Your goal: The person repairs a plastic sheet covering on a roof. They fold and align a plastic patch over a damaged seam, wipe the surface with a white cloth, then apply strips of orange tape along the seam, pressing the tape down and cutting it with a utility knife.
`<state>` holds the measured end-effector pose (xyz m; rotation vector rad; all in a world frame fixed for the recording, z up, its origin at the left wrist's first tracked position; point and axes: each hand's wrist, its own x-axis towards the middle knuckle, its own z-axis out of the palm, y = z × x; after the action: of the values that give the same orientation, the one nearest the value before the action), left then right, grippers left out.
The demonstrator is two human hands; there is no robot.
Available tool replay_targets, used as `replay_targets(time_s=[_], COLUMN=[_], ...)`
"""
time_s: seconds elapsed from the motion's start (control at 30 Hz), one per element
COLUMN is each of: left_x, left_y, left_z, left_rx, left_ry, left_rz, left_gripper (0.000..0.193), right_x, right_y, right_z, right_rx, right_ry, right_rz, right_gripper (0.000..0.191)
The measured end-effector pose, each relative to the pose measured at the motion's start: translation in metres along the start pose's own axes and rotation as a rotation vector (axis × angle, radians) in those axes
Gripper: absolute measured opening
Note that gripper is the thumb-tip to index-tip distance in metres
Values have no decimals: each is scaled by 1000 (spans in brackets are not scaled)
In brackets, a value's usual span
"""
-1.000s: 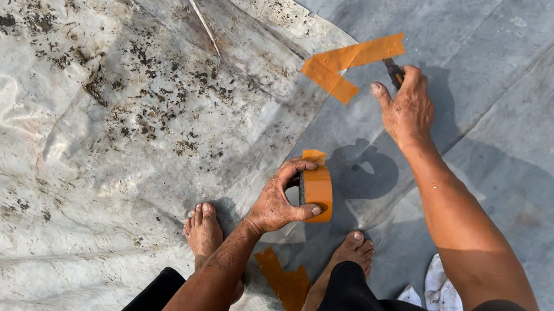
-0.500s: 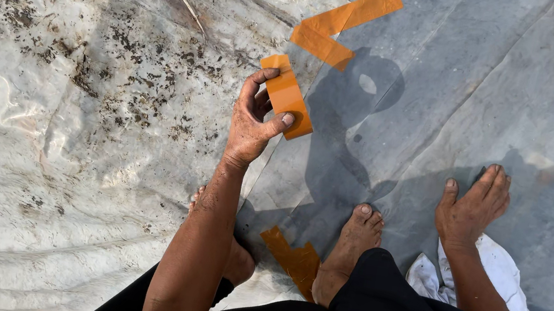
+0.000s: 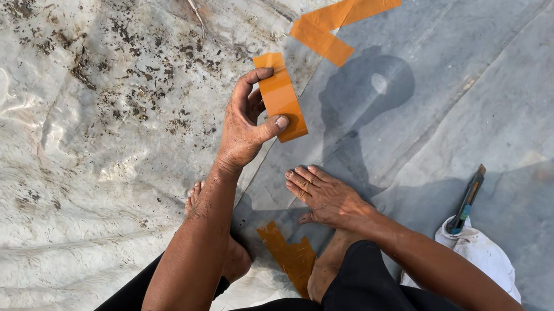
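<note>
The person's left hand (image 3: 247,123) grips a roll of orange adhesive tape (image 3: 280,97), thumb pressed on its near end and fingers curled round the far side, holding it just above the seam where a dirty, speckled translucent plastic sheet (image 3: 43,106) meets a smoother grey plastic sheet (image 3: 521,89). The right hand (image 3: 326,196) lies flat with fingers spread on the grey sheet, holding nothing, close beside the roll and just below it. Two strips of orange tape (image 3: 341,19) are stuck in a bent line across the seam farther up, and a shorter orange patch (image 3: 290,255) sits on the seam near the person's bare feet. A utility knife with a dark handle (image 3: 466,198) lies on the grey sheet well to the right, its lower end touching or perhaps resting on a crumpled white cloth (image 3: 478,255); the view does not settle which. Shadows of the tape roll and hand fall on the grey sheet.
</note>
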<state>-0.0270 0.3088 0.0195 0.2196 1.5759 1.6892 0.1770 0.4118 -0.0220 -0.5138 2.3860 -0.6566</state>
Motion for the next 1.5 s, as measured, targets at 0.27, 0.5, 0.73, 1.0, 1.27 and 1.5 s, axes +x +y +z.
replay_targets(time_s=[0.27, 0.5, 0.73, 1.0, 1.27, 1.5], left_x=[-18, -16, -22, -33, -71, -115], left_y=[-21, -15, -5, -9, -42, -84], left_z=[12, 32, 57, 74, 88, 112], left_rx=[13, 357, 697, 666, 525, 367], left_ry=[-38, -193, -460, -651, -742, -383], left_rz=[-91, -32, -33, -139, -375, -147], left_gripper=[82, 81, 84, 83, 96, 77], right_x=[-30, -61, -72, -70, -101, -127], right_y=[126, 145, 104, 103, 56, 53], right_z=[-78, -128, -115, -39, -1, 1], right_rx=[-192, 693, 1104, 1274, 1156, 982], right_ry=[166, 912, 592, 404, 443, 566], right_rz=[429, 1026, 460, 555, 780, 951], right_gripper=[96, 43, 49, 35, 15, 17])
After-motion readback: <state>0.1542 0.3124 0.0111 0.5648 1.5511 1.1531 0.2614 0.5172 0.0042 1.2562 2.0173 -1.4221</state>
